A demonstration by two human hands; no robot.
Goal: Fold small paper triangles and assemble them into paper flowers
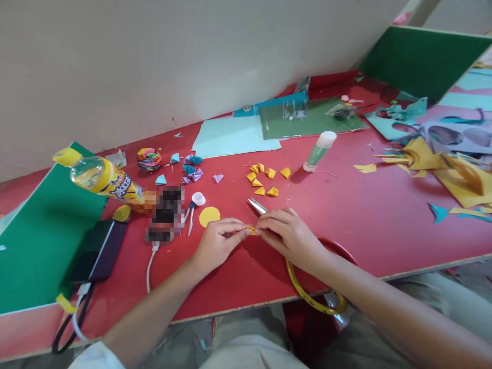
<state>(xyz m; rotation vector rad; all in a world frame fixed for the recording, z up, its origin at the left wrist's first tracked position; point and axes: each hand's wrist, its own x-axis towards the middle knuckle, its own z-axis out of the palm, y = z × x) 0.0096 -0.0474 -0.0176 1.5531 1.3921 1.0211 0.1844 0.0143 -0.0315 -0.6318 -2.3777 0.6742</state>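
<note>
My left hand (219, 243) and my right hand (286, 233) meet over the red table (365, 205), both pinching a small yellow paper piece (251, 230) between their fingertips. Scissors (257, 206) with yellow handles lie under my right hand, blades pointing away from me. Just beyond lie several folded yellow paper pieces (265, 179). A yellow paper circle (209, 216) rests left of my left hand.
A glue stick (319, 151) lies beyond the yellow pieces. Folded blue and purple pieces (191, 169), a yellow drink bottle (105, 179), a phone on a cable (98, 251) and green sheets (38, 230) sit left. Paper scraps (442, 159) crowd the right.
</note>
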